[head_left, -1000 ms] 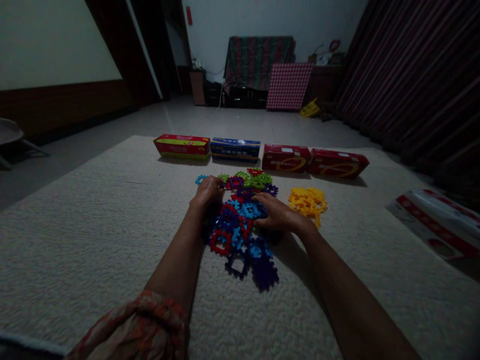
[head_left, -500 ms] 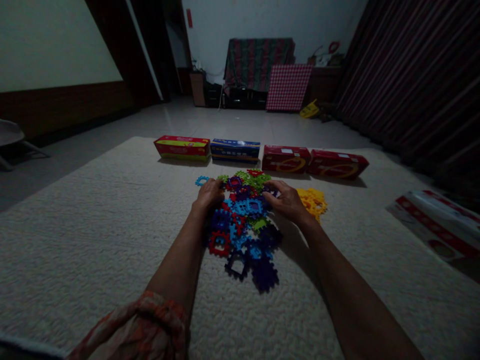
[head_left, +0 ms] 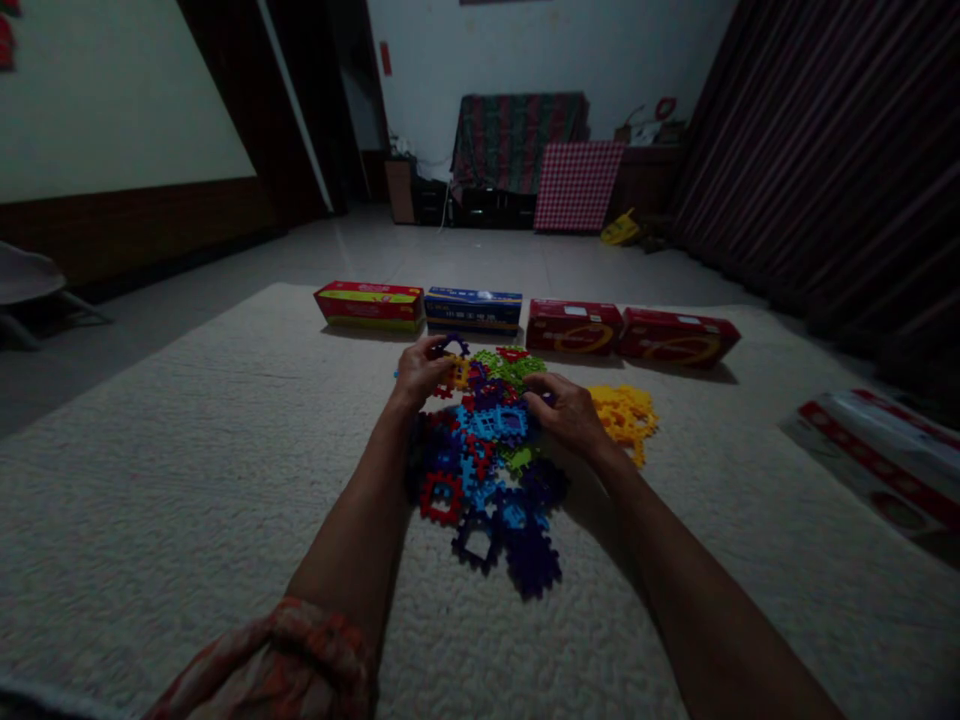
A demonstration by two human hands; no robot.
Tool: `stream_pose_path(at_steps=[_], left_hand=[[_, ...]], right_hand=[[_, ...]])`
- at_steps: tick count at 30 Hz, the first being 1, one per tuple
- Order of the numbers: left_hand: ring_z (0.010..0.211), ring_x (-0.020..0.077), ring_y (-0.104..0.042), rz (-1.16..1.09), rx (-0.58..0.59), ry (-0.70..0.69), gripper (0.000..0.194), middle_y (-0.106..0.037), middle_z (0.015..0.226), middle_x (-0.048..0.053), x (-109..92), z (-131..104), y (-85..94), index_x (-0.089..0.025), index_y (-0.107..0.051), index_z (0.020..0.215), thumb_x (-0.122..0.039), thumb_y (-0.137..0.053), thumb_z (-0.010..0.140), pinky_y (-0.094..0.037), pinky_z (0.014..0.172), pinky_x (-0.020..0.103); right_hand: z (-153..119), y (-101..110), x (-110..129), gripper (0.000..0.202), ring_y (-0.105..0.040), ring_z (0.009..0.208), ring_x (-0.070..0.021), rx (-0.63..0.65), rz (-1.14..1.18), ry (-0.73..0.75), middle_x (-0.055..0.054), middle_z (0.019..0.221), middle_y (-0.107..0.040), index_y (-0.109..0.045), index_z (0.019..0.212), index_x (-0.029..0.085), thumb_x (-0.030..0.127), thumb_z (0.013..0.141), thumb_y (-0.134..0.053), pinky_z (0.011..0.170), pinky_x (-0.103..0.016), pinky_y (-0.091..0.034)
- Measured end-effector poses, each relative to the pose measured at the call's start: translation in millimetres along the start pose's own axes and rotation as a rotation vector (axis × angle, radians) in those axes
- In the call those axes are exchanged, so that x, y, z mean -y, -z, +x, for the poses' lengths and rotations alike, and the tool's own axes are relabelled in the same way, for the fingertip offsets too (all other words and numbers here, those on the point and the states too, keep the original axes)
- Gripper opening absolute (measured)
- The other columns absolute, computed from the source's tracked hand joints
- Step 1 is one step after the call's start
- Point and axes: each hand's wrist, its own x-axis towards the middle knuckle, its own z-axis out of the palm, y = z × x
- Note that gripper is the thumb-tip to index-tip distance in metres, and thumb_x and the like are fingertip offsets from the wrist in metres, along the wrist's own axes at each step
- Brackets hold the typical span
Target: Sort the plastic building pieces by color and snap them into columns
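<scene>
A pale mat (head_left: 225,480) lies under the hands and the toys. Across it reach the right arm (head_left: 667,560), bare, and the left arm (head_left: 360,510), its patterned sleeve (head_left: 292,650) bunched up; both slant inward. Between them, mid-mat, is the pile (head_left: 469,470) of toothed plastic pieces: purple, blue, red, green. Beyond it, 4 boxes (head_left: 472,312) stand in a row. A yellow heap (head_left: 626,412) lies just past the right hand.

The right hand (head_left: 570,412) is at the pile's right side, back up, fingers curled, thumb and forefinger a little parted. A dark piece (head_left: 550,398) shows in that gap; whether they grip it or only touch it, I cannot tell.

The left hand (head_left: 420,378) is at the pile's far left corner, back up, fingers bent to the right. At its tips are 2 pieces, a yellow piece (head_left: 459,372) and a purple piece (head_left: 452,345) just beyond; how firmly either is held, I cannot tell.
</scene>
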Motion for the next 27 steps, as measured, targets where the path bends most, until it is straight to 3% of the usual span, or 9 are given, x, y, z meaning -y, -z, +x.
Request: stream_pose_path(at_steps=[4, 9, 12, 16, 18, 20, 22, 24, 27], left_hand=[[0.071, 0.0158, -0.069, -0.364, 0.16, 0.154, 0.057, -0.074, 0.087, 0.006, -8, -13, -22.9, -0.01, -0.066, 0.119, -0.013, -0.077, 0.063, -0.058, 0.074, 0.032], [0.073, 0.0158, -0.069, -0.489, 0.296, 0.134, 0.048, -0.075, 0.088, 0.004, -14, -31, -48.1, -0.013, -0.069, 0.109, -0.015, -0.077, 0.062, -0.058, 0.074, 0.03], [0.072, 0.0166, -0.069, -0.476, 0.324, 0.119, 0.04, -0.075, 0.087, 0.004, -12, -32, -50.7, -0.014, -0.07, 0.104, -0.021, -0.076, 0.065, -0.058, 0.073, 0.032], [0.085, 0.0204, -0.071, -0.16, 0.171, -0.003, 0.028, -0.076, 0.092, 0.006, -6, -20, -37.2, -0.015, -0.073, 0.1, -0.022, -0.07, 0.073, -0.058, 0.085, 0.037], [0.1, 0.0235, -0.07, 0.147, 0.073, -0.148, 0.027, -0.076, 0.101, 0.008, -4, -15, -31.3, -0.016, -0.074, 0.102, -0.019, -0.067, 0.076, -0.054, 0.098, 0.04], [0.115, 0.025, -0.065, 0.416, 0.067, -0.319, 0.031, -0.073, 0.115, 0.009, -5, -17, -31.9, -0.018, -0.074, 0.109, -0.019, -0.065, 0.08, -0.047, 0.108, 0.041], [0.125, 0.0246, -0.059, 0.581, 0.192, -0.479, 0.036, -0.067, 0.13, 0.009, -7, -25, -39.2, -0.021, -0.071, 0.12, -0.024, -0.064, 0.085, -0.043, 0.113, 0.041], [0.133, 0.0249, -0.052, 0.688, 0.417, -0.589, 0.041, -0.06, 0.141, 0.009, -10, -37, -49.4, -0.024, -0.067, 0.127, -0.034, -0.064, 0.088, -0.042, 0.114, 0.042], [0.143, 0.031, -0.04, 0.852, 0.701, -0.595, 0.046, -0.053, 0.149, 0.007, -13, -51, -58.2, -0.029, -0.066, 0.128, -0.049, -0.065, 0.087, -0.039, 0.113, 0.054]], right_hand=[[-2, -6, 5, 0.026, -0.071, 0.09, -0.0226, 0.044, 0.128, -0.094, -0.008, 0.099, -0.076, -0.07, 0.103, 0.021, 0.035, 0.082, -0.063, 0.087, -0.038, -0.056], [-1, -17, 8, 0.043, -0.07, 0.08, -0.0196, 0.006, 0.429, -0.346, -0.002, 0.085, -0.072, -0.061, 0.105, 0.021, 0.044, 0.069, -0.073, 0.074, -0.034, -0.056], [1, -16, 12, 0.049, -0.064, 0.065, -0.0154, 0.007, 0.57, -0.453, 0.003, 0.076, -0.067, -0.056, 0.101, 0.022, 0.046, 0.062, -0.073, 0.058, -0.027, -0.051], [8, -2, 11, 0.044, -0.054, 0.055, -0.0106, -0.095, 0.58, -0.477, 0.006, 0.066, -0.06, -0.057, 0.096, 0.02, 0.04, 0.058, -0.07, 0.05, -0.023, -0.042], [12, 6, 6, 0.041, -0.051, 0.053, -0.0098, -0.174, 0.541, -0.494, 0.007, 0.064, -0.059, -0.058, 0.094, 0.02, 0.037, 0.059, -0.068, 0.049, -0.023, -0.042], [14, 12, 0, 0.04, -0.052, 0.054, -0.0104, -0.223, 0.519, -0.516, 0.006, 0.065, -0.059, -0.059, 0.094, 0.019, 0.036, 0.059, -0.066, 0.05, -0.024, -0.044], [15, 15, -6, 0.041, -0.054, 0.056, -0.0117, -0.26, 0.506, -0.535, 0.005, 0.065, -0.059, -0.058, 0.095, 0.019, 0.037, 0.059, -0.065, 0.051, -0.024, -0.045], [15, 15, -10, 0.043, -0.055, 0.059, -0.0131, -0.29, 0.502, -0.549, 0.005, 0.066, -0.058, -0.058, 0.097, 0.019, 0.038, 0.059, -0.064, 0.051, -0.025, -0.045], [15, 14, -16, 0.045, -0.056, 0.062, -0.0144, -0.321, 0.49, -0.553, 0.004, 0.067, -0.057, -0.057, 0.099, 0.02, 0.041, 0.059, -0.064, 0.051, -0.026, -0.046]])
